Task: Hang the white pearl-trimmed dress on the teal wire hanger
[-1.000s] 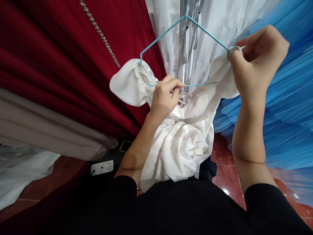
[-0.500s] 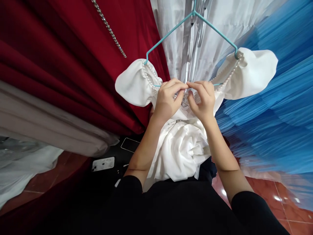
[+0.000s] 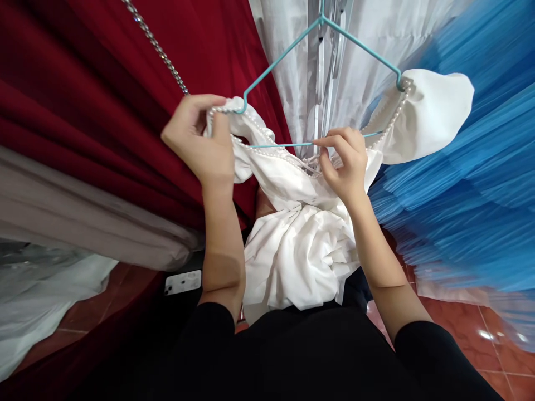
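A white dress [image 3: 309,245] with pearl-trimmed straps and puffed sleeves hangs on a teal hanger [image 3: 284,54], its skirt bunched over my lap. My left hand [image 3: 204,136] is closed on the pearl-edged strap at the hanger's left end. Near the middle of the hanger's bottom bar, my right hand [image 3: 345,161] pinches the thin teal bar between its fingertips. The right puffed sleeve [image 3: 434,117] hangs beside the hanger's right end.
Red fabric [image 3: 125,111] fills the left side, with a beaded strand [image 3: 156,47] on it. Blue tulle [image 3: 468,184] is at the right, white fabric [image 3: 384,50] behind. A phone [image 3: 183,282] lies at lower left, above red floor tiles [image 3: 463,328].
My left hand has moved left from the hanger's middle and taken hold of the left strap. The left sleeve is now pulled inward and partly covered. My right hand has stayed near the middle.
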A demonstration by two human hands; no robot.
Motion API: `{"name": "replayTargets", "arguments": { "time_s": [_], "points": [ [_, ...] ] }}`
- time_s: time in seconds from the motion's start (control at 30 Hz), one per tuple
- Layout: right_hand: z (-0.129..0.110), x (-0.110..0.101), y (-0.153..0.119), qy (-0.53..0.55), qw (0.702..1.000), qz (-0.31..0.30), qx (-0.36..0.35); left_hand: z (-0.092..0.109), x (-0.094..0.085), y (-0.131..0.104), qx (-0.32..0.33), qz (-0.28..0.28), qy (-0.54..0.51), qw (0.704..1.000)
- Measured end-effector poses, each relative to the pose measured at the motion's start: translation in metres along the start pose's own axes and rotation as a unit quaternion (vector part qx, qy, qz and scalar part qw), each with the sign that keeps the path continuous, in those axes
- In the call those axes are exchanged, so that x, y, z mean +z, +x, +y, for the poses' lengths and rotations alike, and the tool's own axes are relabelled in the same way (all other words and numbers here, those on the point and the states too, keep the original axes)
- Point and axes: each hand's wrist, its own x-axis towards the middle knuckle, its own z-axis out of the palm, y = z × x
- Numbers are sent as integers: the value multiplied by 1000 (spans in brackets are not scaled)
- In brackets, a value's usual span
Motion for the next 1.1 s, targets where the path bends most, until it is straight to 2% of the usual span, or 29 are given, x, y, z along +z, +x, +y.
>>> {"name": "replayTargets", "arguments": {
  "time_s": [0.1, 0.17, 0.23, 0.3, 0.37, 0.4, 0.5, 0.6, 0.67, 0.73, 0.83, 0.9, 1.0, 1.03, 1.1],
  "points": [
    [-1, -4, 2, 12, 1000, -20, 6, -13, -16, 11, -1, 69, -20, 997],
    [-4, -5, 3, 19, 999, -25, 6, -31, -30, 10, -35, 93, -23, 995],
    [-8, -6, 3, 21, 999, -28, 7, -49, -41, -2, -95, 64, 3, 993],
    [-12, -6, 3, 22, 999, -38, 12, -55, -45, -24, -133, -19, 24, 991],
    [-16, -4, 3, 25, 998, -45, 21, -46, -40, -50, -133, -97, -4, 986],
    [-16, -3, 3, 27, 998, -45, 26, -35, -34, -64, -113, -146, -13, 983],
    [-17, 0, 2, 31, 998, -46, 32, 7, -11, -91, 1, -218, -47, 975],
    [-18, -3, 1, 24, 998, -47, 35, 39, 10, -91, 115, -163, -46, 979],
    [-20, -9, 0, 18, 998, -49, 31, 47, 20, -80, 153, -117, -32, 981],
    [-21, -16, 1, 15, 998, -64, 17, 47, 25, -69, 132, -123, -19, 983],
    [-16, -26, 4, 12, 997, -73, -10, 42, 29, -64, 60, -186, -20, 981],
    [-6, -35, 11, -29, 999, -15, -12, 39, 31, -66, 46, -193, -28, 980],
    [16, -52, 26, -113, 983, 141, -15, 39, 32, -70, 47, -181, -28, 982],
    [25, -58, 32, -116, 977, 175, -24, 39, 32, -70, 45, -182, -26, 982],
    [39, -68, 44, -87, 976, 197, -38, 39, 32, -69, 40, -189, -19, 981]
  ]
}}
